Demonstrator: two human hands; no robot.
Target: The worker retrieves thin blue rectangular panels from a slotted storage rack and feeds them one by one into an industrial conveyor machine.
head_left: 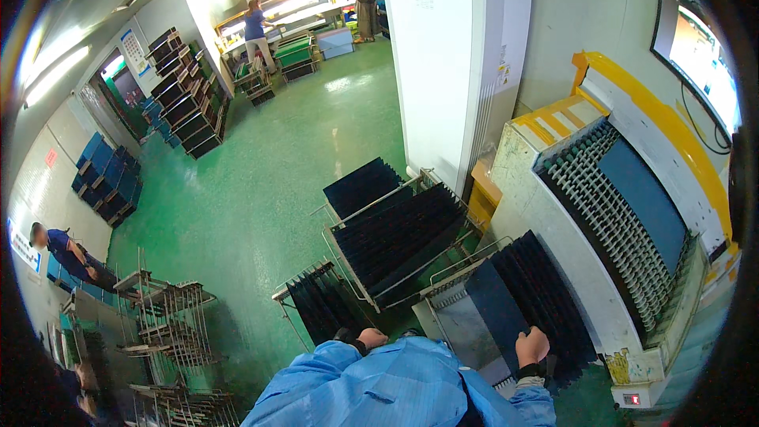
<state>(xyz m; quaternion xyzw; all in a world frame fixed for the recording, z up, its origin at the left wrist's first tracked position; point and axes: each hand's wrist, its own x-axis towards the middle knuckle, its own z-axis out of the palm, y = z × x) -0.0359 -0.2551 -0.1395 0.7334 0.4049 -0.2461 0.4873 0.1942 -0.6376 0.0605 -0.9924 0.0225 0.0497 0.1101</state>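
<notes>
My right hand [532, 345] is closed at the near edge of a dark blue panel [496, 300], and its fingertips are partly hidden. That panel leans in a wire rack [444, 324], apart from a tight row of upright dark panels [545, 292] on its right. Close in front of my body, my left hand [371, 338] is loosely closed, with nothing visible in it. Beside it stands a smaller rack of dark panels [320, 298].
Ahead stands a larger metal rack of dark panels [399, 233]. A roller conveyor machine [613, 221] carrying a blue panel is at the right, below a wall screen [700, 51]. Empty wire racks [166, 316] and a person [71, 257] are at the left. Two people work at the far bench.
</notes>
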